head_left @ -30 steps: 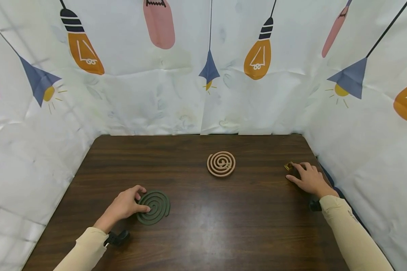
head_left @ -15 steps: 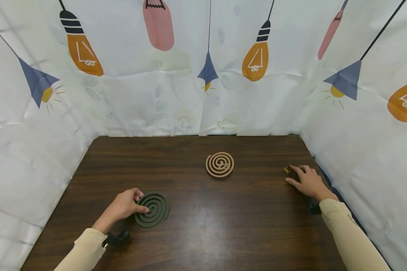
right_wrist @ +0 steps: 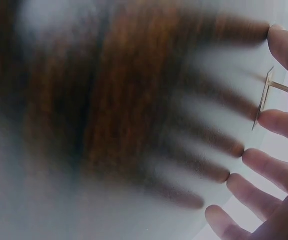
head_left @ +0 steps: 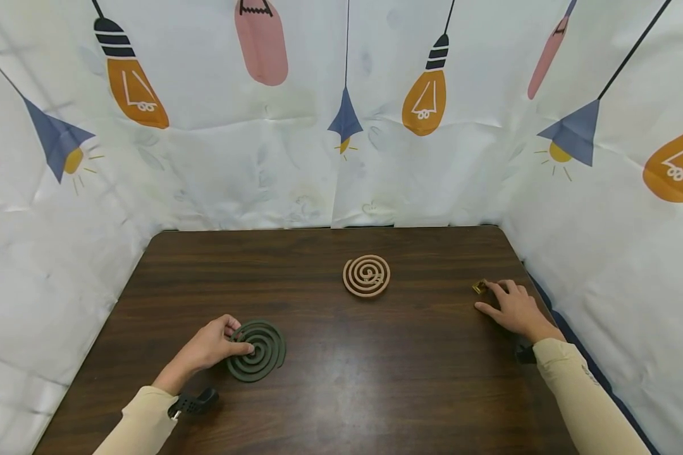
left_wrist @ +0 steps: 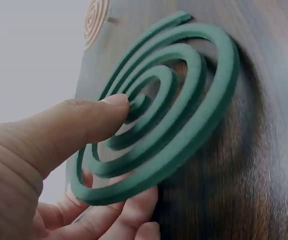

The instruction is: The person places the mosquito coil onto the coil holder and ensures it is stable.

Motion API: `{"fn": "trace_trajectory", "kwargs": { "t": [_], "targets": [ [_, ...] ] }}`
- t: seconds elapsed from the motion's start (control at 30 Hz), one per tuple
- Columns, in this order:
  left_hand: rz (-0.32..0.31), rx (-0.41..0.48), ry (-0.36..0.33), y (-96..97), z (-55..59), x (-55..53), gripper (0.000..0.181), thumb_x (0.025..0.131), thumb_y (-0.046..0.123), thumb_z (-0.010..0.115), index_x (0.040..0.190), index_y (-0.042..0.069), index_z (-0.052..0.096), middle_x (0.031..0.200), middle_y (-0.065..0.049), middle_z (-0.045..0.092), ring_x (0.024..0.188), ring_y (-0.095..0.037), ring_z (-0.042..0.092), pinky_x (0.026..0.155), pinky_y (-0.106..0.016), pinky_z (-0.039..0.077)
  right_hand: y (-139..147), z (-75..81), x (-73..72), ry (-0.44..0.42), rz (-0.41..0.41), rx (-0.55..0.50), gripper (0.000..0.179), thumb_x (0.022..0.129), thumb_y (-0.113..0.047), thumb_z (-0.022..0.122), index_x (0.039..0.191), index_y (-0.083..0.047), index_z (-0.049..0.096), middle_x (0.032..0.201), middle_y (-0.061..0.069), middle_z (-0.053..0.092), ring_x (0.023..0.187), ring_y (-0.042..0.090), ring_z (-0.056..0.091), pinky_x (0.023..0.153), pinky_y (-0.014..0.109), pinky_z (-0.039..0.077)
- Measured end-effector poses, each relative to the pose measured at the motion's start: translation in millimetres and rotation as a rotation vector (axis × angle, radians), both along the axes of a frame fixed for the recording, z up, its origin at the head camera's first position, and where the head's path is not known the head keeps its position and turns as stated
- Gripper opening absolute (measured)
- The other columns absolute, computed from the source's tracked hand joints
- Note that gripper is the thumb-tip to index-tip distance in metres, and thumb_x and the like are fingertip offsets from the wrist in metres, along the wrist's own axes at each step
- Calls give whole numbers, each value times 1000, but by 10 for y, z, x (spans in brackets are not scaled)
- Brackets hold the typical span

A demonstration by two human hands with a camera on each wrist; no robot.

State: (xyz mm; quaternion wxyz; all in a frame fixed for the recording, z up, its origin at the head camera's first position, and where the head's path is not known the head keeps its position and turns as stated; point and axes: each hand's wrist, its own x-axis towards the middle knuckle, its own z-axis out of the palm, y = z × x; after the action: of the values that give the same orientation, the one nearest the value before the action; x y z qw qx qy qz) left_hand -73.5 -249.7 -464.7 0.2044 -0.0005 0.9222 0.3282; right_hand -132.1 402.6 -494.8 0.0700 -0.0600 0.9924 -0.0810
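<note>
My left hand [head_left: 207,344] pinches a green mosquito coil [head_left: 277,347] by its left side, thumb on top near the centre. In the left wrist view the other fingers curl beneath the coil [left_wrist: 229,65], which is tilted, with a shadow beside it on the wood. My right hand [head_left: 515,309] rests at the table's right side with fingers spread and fingertips at the tabletop. Its index fingertip is at the edge of a small gold metal coil stand [head_left: 479,287]. In the right wrist view this stand [right_wrist: 263,97] shows a thin flat base and an upright prong.
A tan mosquito coil [head_left: 367,276] lies flat near the back middle of the dark wood table [head_left: 341,379]. A white curtain [head_left: 233,170] printed with lamps and bulbs surrounds the table's back and sides.
My left hand has taken a firmer pinch on the green coil and tilted it slightly. The right hand stays beside the stand. The head view has shifted a little.
</note>
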Motion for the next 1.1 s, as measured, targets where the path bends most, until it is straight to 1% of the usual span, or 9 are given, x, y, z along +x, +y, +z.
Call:
{"fn": "trace_trajectory", "kwargs": {
  "t": [0.17, 0.3, 0.4, 0.5, 0.53, 0.63, 0.77, 0.97, 1.1],
  "targets": [
    [11, 35, -17, 19, 4, 14, 63, 86, 40, 83, 122, -2, 53, 120, -26, 58, 96, -29, 57, 78, -40, 50, -27, -3, 39, 17, 7, 5, 78, 101, -57, 58, 152, 1, 45, 148, 37, 42, 130, 62, 42, 96, 77, 41],
    [24, 90, -29, 37, -19, 32, 62, 88, 38, 83, 123, -2, 51, 114, -21, 55, 90, -25, 52, 74, -35, 45, -43, -13, 73, 22, 16, 2, 79, 102, -57, 58, 152, 2, 45, 147, 37, 42, 129, 61, 44, 96, 78, 41],
    [52, 186, -63, 54, -57, 41, 60, 89, 33, 83, 122, -3, 49, 104, -15, 58, 83, -22, 55, 68, -33, 47, -55, -27, 93, 23, 19, 1, 79, 102, -57, 57, 153, 2, 45, 148, 36, 42, 129, 60, 44, 96, 78, 41],
    [68, 325, -109, 70, -104, 52, 59, 91, 27, 81, 124, -6, 45, 96, -10, 63, 79, -21, 64, 67, -32, 56, -70, -30, 124, 26, 27, 5, 80, 101, -58, 57, 153, 2, 44, 147, 36, 42, 128, 60, 44, 96, 77, 41],
    [68, 373, -125, 74, -118, 53, 59, 91, 24, 81, 125, -7, 44, 94, -10, 65, 78, -21, 67, 68, -33, 59, -73, -32, 132, 27, 29, 5, 80, 101, -58, 58, 153, 1, 44, 148, 36, 42, 128, 60, 45, 96, 77, 41],
    [54, 478, -149, 91, -150, 55, 60, 94, 20, 78, 127, -11, 39, 95, -12, 71, 81, -23, 73, 70, -35, 63, -86, -35, 157, 36, 35, 9, 81, 101, -58, 58, 154, 0, 44, 148, 35, 43, 128, 59, 45, 96, 77, 41],
    [46, 555, -168, 117, -192, 48, 62, 94, 18, 77, 131, -12, 37, 97, -13, 74, 84, -22, 76, 72, -36, 64, -112, -41, 174, 45, 41, 10, 80, 100, -58, 59, 154, -1, 45, 149, 34, 44, 129, 59, 45, 98, 78, 40],
    [54, 622, -213, 139, -253, 45, 74, 96, 20, 75, 145, -15, 31, 97, -7, 78, 82, -18, 77, 72, -33, 65, -151, -40, 212, 43, 38, 1, 80, 100, -58, 59, 154, -1, 45, 150, 33, 43, 131, 59, 44, 100, 78, 38],
    [59, 668, -223, 159, -254, 31, 72, 98, 21, 73, 147, -14, 33, 100, -4, 78, 87, -15, 78, 74, -28, 64, -178, -48, 248, 50, 29, -8, 80, 100, -58, 60, 154, -1, 45, 151, 32, 43, 131, 59, 44, 100, 78, 37]
  ]
}}
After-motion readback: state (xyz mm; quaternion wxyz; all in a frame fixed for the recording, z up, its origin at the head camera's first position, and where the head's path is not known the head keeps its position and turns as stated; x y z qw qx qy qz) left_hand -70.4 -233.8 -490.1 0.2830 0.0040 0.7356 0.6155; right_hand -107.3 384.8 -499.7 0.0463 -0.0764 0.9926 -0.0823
